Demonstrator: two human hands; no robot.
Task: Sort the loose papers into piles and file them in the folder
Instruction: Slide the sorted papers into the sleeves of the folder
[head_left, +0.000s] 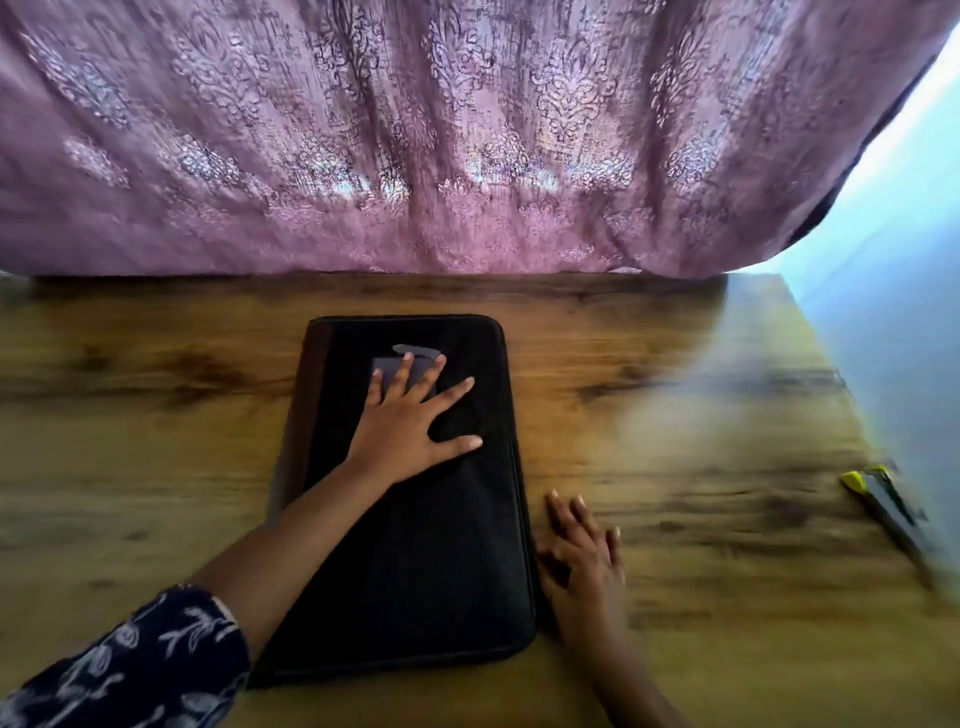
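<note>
Two hands empty | left hand (410, 421) laid flat on closed folder (415, 561) | right hand (582, 551) uncurled, blurred, beside it over tabletop (675, 395) | papers unseen; folder opening judged next.

Folder (415, 561): black fabric case, rectangular, with rounded corners and a raised seam round the rim. It is closed and lies flat on the wooden table (675, 395), about mid-width, its long axis running away from the viewer. A brown strip (317, 364) runs down the left edge. Near the far end of the cover sits a small grey-purple patch (383, 368), partly hidden, with a pale grey tab (415, 349) just above it.
</note>
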